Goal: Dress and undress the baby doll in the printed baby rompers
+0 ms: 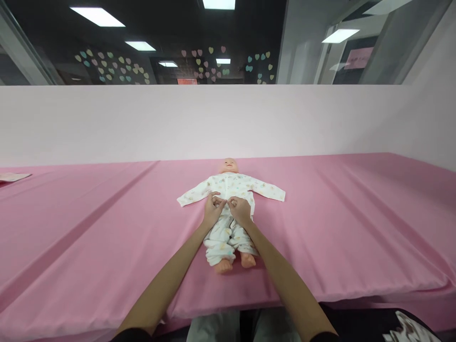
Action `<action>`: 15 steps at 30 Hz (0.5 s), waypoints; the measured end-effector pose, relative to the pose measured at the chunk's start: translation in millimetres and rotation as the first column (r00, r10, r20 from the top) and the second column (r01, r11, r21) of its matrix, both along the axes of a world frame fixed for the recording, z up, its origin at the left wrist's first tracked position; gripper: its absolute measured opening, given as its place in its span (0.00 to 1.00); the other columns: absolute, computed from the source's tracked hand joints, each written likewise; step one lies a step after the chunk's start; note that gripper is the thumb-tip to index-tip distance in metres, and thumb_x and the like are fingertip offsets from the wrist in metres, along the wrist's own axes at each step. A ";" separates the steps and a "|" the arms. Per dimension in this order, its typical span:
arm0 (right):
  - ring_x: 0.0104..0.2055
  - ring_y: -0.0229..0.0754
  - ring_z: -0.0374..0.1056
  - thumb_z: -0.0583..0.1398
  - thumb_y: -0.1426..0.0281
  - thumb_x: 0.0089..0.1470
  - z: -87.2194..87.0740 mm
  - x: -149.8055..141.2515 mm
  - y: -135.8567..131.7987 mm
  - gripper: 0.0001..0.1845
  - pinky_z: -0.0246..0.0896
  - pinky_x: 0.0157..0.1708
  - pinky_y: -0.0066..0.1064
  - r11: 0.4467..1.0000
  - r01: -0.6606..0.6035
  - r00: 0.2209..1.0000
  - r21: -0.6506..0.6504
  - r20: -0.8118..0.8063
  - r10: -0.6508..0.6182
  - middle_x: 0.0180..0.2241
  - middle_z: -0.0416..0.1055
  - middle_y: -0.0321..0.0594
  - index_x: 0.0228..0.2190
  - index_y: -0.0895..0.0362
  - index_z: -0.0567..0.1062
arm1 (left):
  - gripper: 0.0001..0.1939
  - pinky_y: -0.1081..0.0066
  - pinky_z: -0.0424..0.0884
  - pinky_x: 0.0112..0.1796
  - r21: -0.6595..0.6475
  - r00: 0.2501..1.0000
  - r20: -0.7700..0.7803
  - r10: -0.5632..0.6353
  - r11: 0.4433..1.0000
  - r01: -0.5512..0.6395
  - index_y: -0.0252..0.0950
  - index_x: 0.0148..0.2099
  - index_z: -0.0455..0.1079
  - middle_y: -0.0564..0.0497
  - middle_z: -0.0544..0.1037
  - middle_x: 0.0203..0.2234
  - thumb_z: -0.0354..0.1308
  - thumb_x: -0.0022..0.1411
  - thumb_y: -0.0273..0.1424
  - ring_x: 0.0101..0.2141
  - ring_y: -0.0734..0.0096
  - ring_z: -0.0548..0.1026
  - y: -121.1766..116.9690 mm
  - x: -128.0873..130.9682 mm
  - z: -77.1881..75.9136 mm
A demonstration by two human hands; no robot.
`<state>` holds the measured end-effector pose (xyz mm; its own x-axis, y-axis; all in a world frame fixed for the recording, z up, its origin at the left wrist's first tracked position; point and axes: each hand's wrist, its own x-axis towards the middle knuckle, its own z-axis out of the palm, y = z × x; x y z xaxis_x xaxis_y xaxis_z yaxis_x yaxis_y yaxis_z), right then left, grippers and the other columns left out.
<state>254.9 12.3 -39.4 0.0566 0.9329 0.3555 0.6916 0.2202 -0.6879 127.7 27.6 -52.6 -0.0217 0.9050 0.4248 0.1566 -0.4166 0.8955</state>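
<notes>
A baby doll [229,166] lies on its back, its head toward the wall and its bare feet toward me. It wears a white patterned long-sleeved top [235,180] with both sleeves spread out sideways, and matching trousers [220,242]. At the front of the top, near the doll's waist, my left hand [213,209] pinches the cloth between thumb and finger. My right hand [238,208] pinches close beside it, the fingertips of both hands nearly meeting. Whatever small fastening may be between the fingertips is too small to make out.
A pink cloth [124,228] with long creases covers the table up to its front edge. At the far left lies a flat, pale folded item [14,176]. Behind the table stands a white wall [228,123] with dark windows above, dotted with heart-shaped stickers.
</notes>
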 end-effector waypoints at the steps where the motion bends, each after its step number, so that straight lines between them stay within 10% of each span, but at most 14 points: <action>1: 0.23 0.37 0.59 0.53 0.64 0.52 0.3 0.2 -0.5 0.11 0.47 0.23 0.25 1.000 -0.005 1.000 -0.002 -0.010 0.005 0.17 0.63 0.31 0.26 0.53 0.73 | 0.20 0.71 0.65 0.35 0.000 1.000 0.003 0.006 1.000 -0.006 0.37 0.44 0.58 0.55 0.71 0.23 0.59 0.52 0.37 0.28 0.72 0.70 -0.2 0.6 0.0; 15: 0.19 0.34 0.59 0.53 0.61 0.47 -3.5 5.5 9.4 0.13 0.50 0.21 0.23 0.991 -0.074 0.963 -0.111 -0.267 0.042 0.16 0.63 0.30 0.25 0.55 0.72 | 0.06 0.73 0.61 0.31 0.125 0.982 -0.191 0.000 0.992 0.025 0.38 0.39 0.61 0.54 0.69 0.26 0.52 0.58 0.33 0.27 0.73 0.65 -1.3 2.3 2.7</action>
<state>260.4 21.7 -42.9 0.0776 0.9721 0.2212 0.4710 0.1599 -0.8675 130.0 26.3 -49.8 0.0812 0.8435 0.5309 0.3127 -0.5273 0.7900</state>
